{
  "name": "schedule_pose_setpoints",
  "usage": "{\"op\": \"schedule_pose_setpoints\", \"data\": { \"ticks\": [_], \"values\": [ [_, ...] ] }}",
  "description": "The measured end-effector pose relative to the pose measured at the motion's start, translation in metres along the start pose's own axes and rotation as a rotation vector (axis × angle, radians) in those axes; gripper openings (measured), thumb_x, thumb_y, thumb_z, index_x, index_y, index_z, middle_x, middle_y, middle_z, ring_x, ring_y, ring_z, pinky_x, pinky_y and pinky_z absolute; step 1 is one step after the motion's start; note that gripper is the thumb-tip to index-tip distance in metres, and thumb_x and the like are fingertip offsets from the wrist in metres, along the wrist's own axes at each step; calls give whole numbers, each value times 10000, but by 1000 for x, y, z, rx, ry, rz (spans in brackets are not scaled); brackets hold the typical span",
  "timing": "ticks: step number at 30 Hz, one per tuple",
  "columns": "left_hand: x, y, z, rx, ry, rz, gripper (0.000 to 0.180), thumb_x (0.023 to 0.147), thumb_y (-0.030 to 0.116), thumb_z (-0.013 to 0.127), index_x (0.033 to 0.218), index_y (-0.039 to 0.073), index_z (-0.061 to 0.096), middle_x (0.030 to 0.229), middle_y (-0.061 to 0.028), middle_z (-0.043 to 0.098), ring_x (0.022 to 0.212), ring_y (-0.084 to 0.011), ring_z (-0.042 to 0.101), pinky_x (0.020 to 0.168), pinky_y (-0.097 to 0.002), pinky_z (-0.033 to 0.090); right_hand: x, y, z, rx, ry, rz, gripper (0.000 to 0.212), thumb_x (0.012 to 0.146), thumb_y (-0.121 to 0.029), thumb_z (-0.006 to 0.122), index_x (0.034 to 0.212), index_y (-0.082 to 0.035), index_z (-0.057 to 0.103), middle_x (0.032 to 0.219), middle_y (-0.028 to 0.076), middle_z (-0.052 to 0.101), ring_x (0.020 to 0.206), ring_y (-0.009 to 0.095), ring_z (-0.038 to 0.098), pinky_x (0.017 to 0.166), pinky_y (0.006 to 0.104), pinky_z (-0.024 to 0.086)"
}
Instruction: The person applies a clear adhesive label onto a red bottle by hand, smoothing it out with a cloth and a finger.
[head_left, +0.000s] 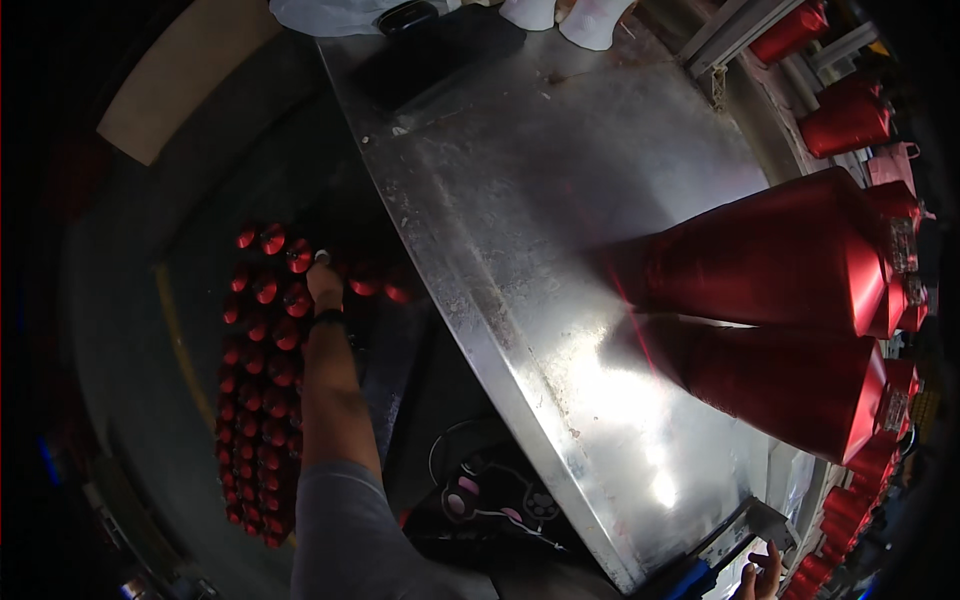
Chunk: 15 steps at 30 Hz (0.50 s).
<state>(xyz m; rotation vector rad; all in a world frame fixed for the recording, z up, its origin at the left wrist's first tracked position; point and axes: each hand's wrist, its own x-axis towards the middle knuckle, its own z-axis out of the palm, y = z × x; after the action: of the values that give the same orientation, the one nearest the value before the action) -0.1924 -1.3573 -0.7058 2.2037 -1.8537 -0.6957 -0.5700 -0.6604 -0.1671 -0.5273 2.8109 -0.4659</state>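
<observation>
Red pieces [276, 402] stand in tight rows at left, low beside the desk [520, 180]. Left hand [325, 287] is at the far end of the rows, by a small white thing [322, 257]; grasping or not, cannot tell. Best handled straight up, likely, since close neighbours could get knocked. Right hand [764, 578], fingers half-curled, is cut by the frame near a metal bracket [768, 520]; can't tell its hold. Desk edge and patterned bag [505, 500] crowd the left arm's right side. Big red bottles [770, 260] on desk. Dim light over the rows.
</observation>
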Motion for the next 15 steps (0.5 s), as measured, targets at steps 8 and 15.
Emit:
{"op": "schedule_pose_setpoints", "data": {
  "ticks": [8,15],
  "values": [
    [4,3,-12,105,26,42,259,921,242,547,948,9,658,939,-233,684,943,-408,653,770,-477,534,12,-16,-4,24,-113,325,413,933,-116,620,1328,-66,511,1121,61,656,455,47,430,366,190,324],
    [0,15,-10,123,97,2,235,912,194,523,929,-4,650,916,-241,682,914,-402,664,746,-483,536,14,-33,-4,127,-7,305,424,930,-87,620,1340,-71,514,1129,73,653,548,37,434,435,171,327]
  ]
}}
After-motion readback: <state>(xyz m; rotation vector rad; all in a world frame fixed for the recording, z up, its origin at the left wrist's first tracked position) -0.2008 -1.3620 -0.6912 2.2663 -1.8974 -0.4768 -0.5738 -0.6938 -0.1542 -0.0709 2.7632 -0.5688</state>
